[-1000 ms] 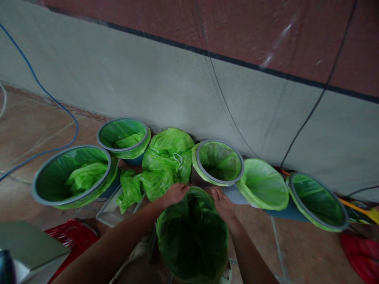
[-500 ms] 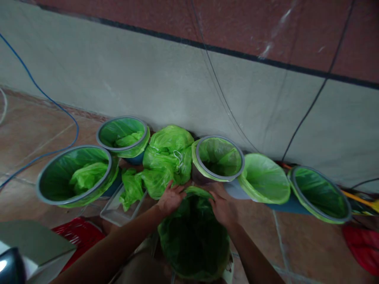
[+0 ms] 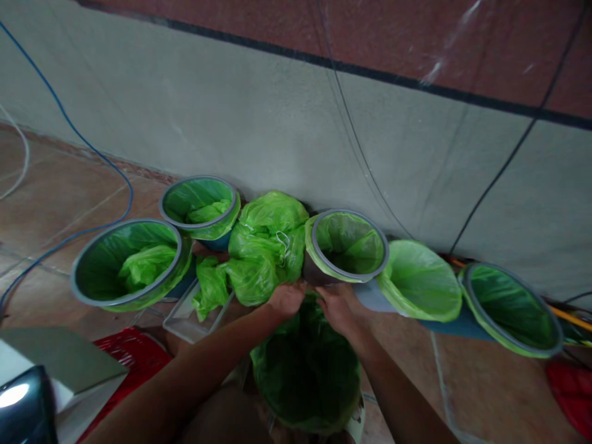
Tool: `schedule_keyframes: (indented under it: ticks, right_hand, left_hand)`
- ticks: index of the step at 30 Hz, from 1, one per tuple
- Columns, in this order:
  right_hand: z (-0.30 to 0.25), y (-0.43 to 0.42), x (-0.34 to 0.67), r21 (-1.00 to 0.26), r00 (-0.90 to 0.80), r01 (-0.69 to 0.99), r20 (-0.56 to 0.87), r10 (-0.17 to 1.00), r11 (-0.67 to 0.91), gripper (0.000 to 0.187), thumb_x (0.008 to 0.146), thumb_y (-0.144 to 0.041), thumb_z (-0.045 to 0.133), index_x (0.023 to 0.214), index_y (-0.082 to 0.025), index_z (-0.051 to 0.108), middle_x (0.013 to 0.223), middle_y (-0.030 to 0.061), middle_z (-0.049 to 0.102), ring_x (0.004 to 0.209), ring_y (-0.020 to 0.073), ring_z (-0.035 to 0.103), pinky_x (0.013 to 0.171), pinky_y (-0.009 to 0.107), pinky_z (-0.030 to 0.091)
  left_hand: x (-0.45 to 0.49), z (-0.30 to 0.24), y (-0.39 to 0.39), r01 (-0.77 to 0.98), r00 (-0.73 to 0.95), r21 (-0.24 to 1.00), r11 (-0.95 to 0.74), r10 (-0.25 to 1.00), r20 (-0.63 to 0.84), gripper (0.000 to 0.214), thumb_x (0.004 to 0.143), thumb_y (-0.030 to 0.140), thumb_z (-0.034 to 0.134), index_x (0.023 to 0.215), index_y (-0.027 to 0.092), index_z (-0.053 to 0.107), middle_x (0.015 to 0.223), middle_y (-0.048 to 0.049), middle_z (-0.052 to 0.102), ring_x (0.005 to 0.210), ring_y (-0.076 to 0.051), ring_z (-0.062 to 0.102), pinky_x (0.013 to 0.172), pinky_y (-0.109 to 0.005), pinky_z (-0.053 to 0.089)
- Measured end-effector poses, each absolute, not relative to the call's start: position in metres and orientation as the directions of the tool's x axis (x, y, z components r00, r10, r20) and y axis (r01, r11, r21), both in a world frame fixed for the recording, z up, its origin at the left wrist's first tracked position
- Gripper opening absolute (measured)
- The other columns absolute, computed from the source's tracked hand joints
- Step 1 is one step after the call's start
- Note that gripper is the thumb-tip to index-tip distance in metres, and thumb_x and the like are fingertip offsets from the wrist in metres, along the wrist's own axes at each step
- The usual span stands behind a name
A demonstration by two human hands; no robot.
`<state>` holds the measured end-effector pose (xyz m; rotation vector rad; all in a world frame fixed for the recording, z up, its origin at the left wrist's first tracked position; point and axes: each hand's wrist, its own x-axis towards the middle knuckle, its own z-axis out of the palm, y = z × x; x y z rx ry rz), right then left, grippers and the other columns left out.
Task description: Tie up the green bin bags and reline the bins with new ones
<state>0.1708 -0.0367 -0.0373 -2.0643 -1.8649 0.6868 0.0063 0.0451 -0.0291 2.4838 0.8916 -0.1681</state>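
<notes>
Directly in front of me is an open green plastic bag, spread round like a bin liner; whatever supports it is hidden beneath. At its far edge, my left hand is closed with the fingers curled on the plastic. My right hand grips the same edge a little to the right, fingertips pointing toward the left hand. Just beyond the hands lie a bulging green bag with a white drawstring and a lined bin with a grey rim ring.
Lined bins with grey rings stand at left, with another at far right. A bin with a folded-over liner lacks a ring. A clear tray, red basket, white box and blue cable lie around; the wall is behind.
My left hand has gone from spread fingers to closed on the bag's far edge, moving right. The right hand has shifted slightly up and left, so both are closer together. The view moved slightly.
</notes>
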Motion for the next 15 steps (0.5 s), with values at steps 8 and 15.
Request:
schedule_keyframes:
  ticks: [8, 15]
  right_hand:
    - [-0.054, -0.062, 0.186, -0.563, 0.181, 0.794, -0.14, 0.973, -0.229, 0.032, 0.093, -0.021, 0.044, 0.118, -0.019, 0.064, 0.118, 0.0111, 0.07, 0.11, 0.0235, 0.065, 0.096, 0.037, 0.049]
    - [-0.076, -0.127, 0.184, -0.459, 0.528, 0.708, -0.162, 0.834, -0.537, 0.038, 0.092, -0.036, 0.042, 0.118, -0.016, 0.062, 0.1, 0.0163, 0.073, 0.092, 0.0301, 0.07, 0.081, 0.043, 0.054]
  left_hand:
    - [-0.015, -0.031, 0.065, 0.621, 0.756, 0.631, -0.466, 0.568, -0.325, 0.063, 0.081, 0.04, 0.068, 0.137, 0.015, 0.052, 0.134, -0.0145, 0.061, 0.121, -0.029, 0.06, 0.103, -0.037, 0.047]
    - [-0.029, -0.041, 0.1, 0.628, 0.582, 0.768, -0.127, 0.732, -0.355, 0.046, 0.096, 0.046, 0.04, 0.115, 0.014, 0.065, 0.116, -0.01, 0.07, 0.104, -0.02, 0.066, 0.093, -0.031, 0.051]
